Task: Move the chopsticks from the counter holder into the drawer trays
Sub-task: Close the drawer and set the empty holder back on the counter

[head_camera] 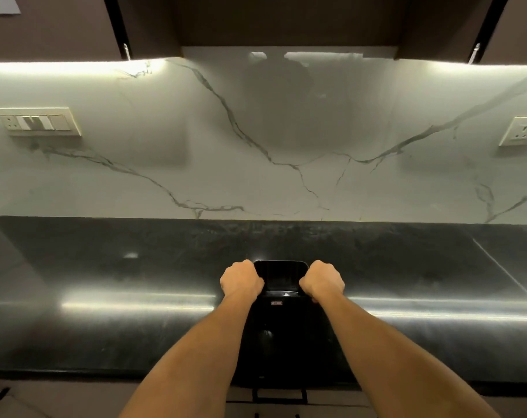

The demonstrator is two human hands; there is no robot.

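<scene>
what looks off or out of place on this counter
Nothing looks spilled, broken or askew. The one oddity: the black holder, gripped at its sides by the left hand and right hand at the counter, shows no chopsticks in its open top, though its inside is dark.

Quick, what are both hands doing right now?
Left hand: fingers curled, gripping the left side of the black holder.
Right hand: fingers curled, gripping the holder's right side.

- Two hands: left hand (241, 280), right hand (322, 282) (both fists curled)
- One black holder (281, 277)
- Two wall plates — left switch plate (36, 122), right socket plate (522, 131)
- One dark counter (105, 297)
</scene>
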